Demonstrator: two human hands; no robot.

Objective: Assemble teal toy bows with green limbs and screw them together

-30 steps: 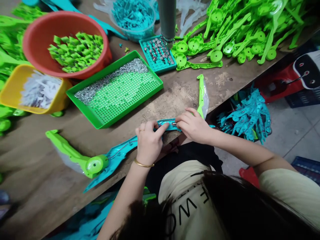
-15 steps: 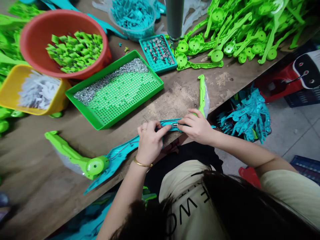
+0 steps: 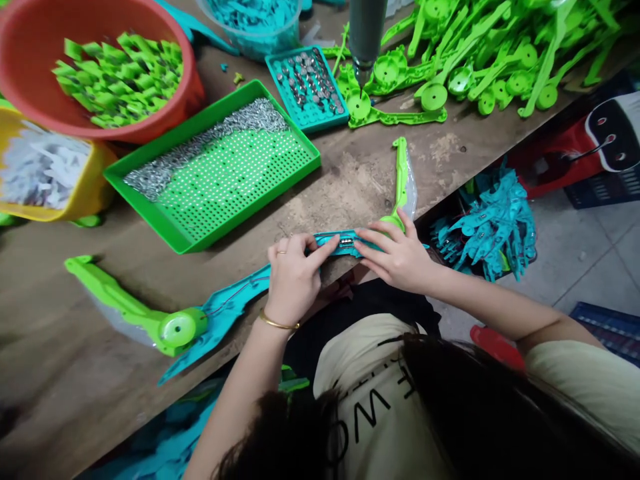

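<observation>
A long blue plastic shell [image 3: 241, 292] lies along the table's front edge with a thin dark wire inside. Near its middle sits a small silvery part [image 3: 347, 241], its kind too small to tell. My left hand [image 3: 295, 273] grips the shell, thumb beside that part and fingers curled over the far edge. On the other side, my right hand [image 3: 397, 255] rests on the shell with fingers stretched and spread. Green arms with clear blades are at both ends: a left green arm [image 3: 125, 300] and a right green arm [image 3: 401, 173], the latter partly behind my right hand.
Beyond the shell stand a green perforated tray [image 3: 215, 243] of small metal pieces and a blue tray [image 3: 327, 123] of round metal parts. A screwdriver tool [image 3: 367, 33] hangs above green parts [image 3: 480, 67]. A red bowl [image 3: 193, 100] and yellow bin [image 3: 103, 177] stand left.
My right fingers have spread and drawn back from the silvery part, which now shows more fully. My left thumb still lies by it. The view has shifted slightly.
</observation>
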